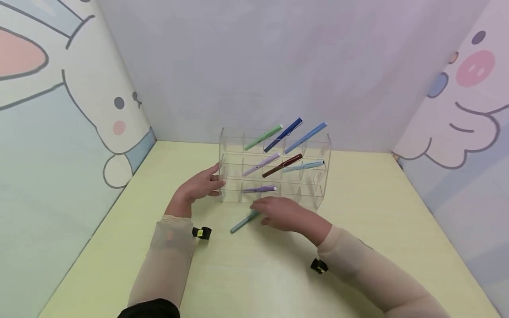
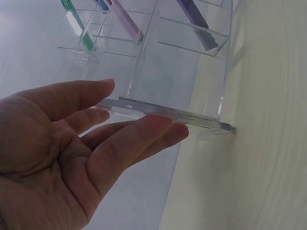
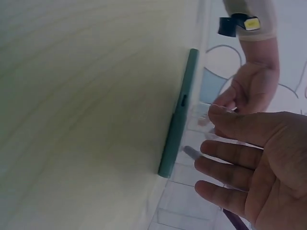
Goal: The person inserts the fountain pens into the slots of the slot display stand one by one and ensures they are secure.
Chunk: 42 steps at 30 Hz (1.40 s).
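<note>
My left hand (image 1: pixel 200 183) rests at the left side of a clear acrylic pen rack (image 2: pixel 168 112); its fingers touch the outside of the side panel, thumb apart from them. On the table in front of the rack lies a teal pen (image 1: pixel 241 223), tilted in the head view. Just over the pen's far end hovers my right hand (image 1: pixel 284 214), fingers loosely extended and holding nothing. In the right wrist view the whole teal pen (image 3: pixel 180 115) shows apart from the fingertips. A purple pen (image 1: pixel 258 189) leans in the rack's bottom row, nearest my right hand.
Higher rack rows hold a lilac pen (image 1: pixel 261 165), dark red pen (image 1: pixel 281 166), light blue pen (image 1: pixel 305 166), green pen (image 1: pixel 263 137), navy pen (image 1: pixel 283 135) and blue pen (image 1: pixel 306 138). The rack stands on a pale yellow table (image 1: pixel 366 212) before a grey wall (image 1: pixel 254 66).
</note>
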Motion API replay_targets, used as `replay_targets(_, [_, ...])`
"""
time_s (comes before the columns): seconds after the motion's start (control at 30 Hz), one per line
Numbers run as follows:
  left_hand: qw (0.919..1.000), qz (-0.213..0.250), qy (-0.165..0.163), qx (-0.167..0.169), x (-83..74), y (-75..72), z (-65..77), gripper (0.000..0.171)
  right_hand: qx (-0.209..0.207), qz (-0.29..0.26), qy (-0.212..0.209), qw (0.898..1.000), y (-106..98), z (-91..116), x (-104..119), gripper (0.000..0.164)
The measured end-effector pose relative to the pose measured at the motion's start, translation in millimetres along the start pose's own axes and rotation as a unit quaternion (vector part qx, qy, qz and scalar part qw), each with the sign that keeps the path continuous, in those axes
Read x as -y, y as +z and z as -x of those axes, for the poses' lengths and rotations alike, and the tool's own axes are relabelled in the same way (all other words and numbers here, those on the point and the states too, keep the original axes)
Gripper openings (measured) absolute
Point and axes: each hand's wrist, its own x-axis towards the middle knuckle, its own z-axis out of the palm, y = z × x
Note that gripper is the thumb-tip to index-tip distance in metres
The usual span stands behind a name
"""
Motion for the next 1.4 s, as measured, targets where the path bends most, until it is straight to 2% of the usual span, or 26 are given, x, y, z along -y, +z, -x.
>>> replay_targets(0.2, [1.0, -0.003, -0.004, -0.004, -4.4, 0.5, -0.5, 0.075, 0.01, 0.081, -0.01, 0.997, 10.2, -0.3, -6.5, 0.045])
replay_targets(0.43, [0.9999, -0.003, -0.008, -0.008, -5.5, 0.4, -1.0, 0.075, -0.004, 0.141, -0.002, 0.99, 17.7, 7.2, -21.4, 0.022])
replay_targets(0.67, [1.0, -0.002, -0.006, -0.007, -3.2, 0.4, -0.6, 0.074, 0.038, 0.103, 0.075, 0.991, 19.9, 24.5, -32.3, 0.008])
replay_targets(0.77, [0.9999, -0.007, -0.007, -0.009, -3.1, 0.6, -0.1, 0.073, 0.051, 0.095, 0.096, 0.99, 17.9, 35.1, -38.5, 0.008])
replay_targets(0.87, [0.9999, -0.009, -0.009, -0.009, -4.4, 1.3, 0.5, 0.073, 0.05, 0.061, 0.106, 0.991, 10.8, 45.8, -42.9, 0.01])
replay_targets(1.07, [0.9999, -0.007, -0.012, -0.006, -2.9, 0.7, -0.1, 0.074, 0.012, -0.032, 0.123, 0.992, -12.5, 64.5, -45.7, 0.006])
replay_targets(1.2, [0.9999, -0.008, -0.01, -0.003, -0.3, -0.1, -0.3, 0.075, -0.024, -0.086, 0.118, 0.989, -30.0, 73.5, -44.0, 0.003])
replay_targets(1.4, [0.9999, -0.005, -0.013, -0.002, 1.2, -0.3, -0.5, 0.076, -0.1, -0.102, 0.106, 0.984, -47.7, 77.8, -38.3, 0.006])
